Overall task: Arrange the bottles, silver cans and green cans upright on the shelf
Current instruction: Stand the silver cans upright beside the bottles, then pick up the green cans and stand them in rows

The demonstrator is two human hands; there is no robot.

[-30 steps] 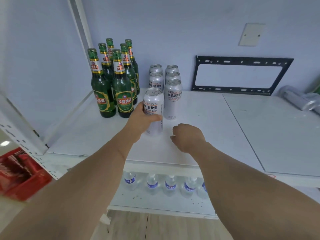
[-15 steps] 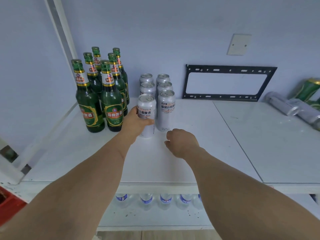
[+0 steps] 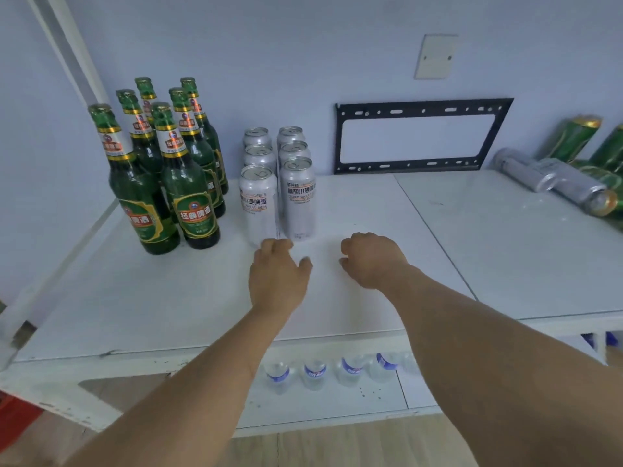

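Observation:
Several green beer bottles (image 3: 188, 183) stand upright in a cluster at the back left of the white shelf (image 3: 472, 251). Right of them several silver cans (image 3: 296, 193) stand upright in two rows; the front-left silver can (image 3: 258, 200) is in line with its neighbour. My left hand (image 3: 278, 274) hovers just in front of that can, fingers loosely apart, holding nothing. My right hand (image 3: 372, 261) is beside it, fingers curled, empty. At the far right, silver cans (image 3: 553, 178) and green cans (image 3: 580, 139) lie on their sides.
A black metal bracket (image 3: 421, 136) leans against the back wall. Water bottles (image 3: 313, 374) stand on the lower shelf. A white upright post (image 3: 64, 45) rises at the left. Bare shelf surface lies between the standing cans and the fallen ones.
My left hand has let go of the front-left silver can, which now stands in the row, and has drawn back toward me. The view has shifted right, showing the fallen cans.

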